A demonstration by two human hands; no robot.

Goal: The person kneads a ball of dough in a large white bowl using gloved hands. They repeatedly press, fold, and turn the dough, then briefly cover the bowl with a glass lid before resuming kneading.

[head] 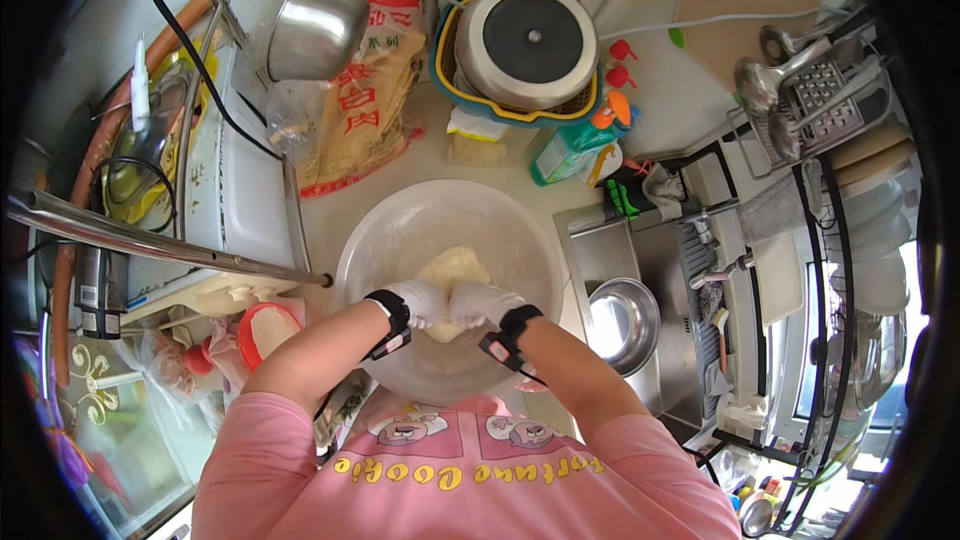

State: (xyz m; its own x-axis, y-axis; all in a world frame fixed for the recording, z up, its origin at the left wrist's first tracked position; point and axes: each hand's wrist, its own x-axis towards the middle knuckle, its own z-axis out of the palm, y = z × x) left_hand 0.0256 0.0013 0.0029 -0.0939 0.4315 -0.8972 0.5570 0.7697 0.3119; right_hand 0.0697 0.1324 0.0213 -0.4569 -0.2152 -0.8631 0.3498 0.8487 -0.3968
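A pale lump of dough lies in a wide, shallow bowl in front of me. My left hand, in a white glove, presses on the left side of the dough with its fingers curled. Close beside it, my right hand, also gloved in white, is curled on the right side of the dough. The knuckles of both hands nearly touch. Dough shows above and below the hands, and their undersides are hidden. Each wrist bears a black strap with a small device.
Right of the bowl is a steel sink with a metal basin. Behind stand a plastic bag of food, a basket under a steel pot, and a green spray bottle. At left, a metal rack bar reaches near the bowl.
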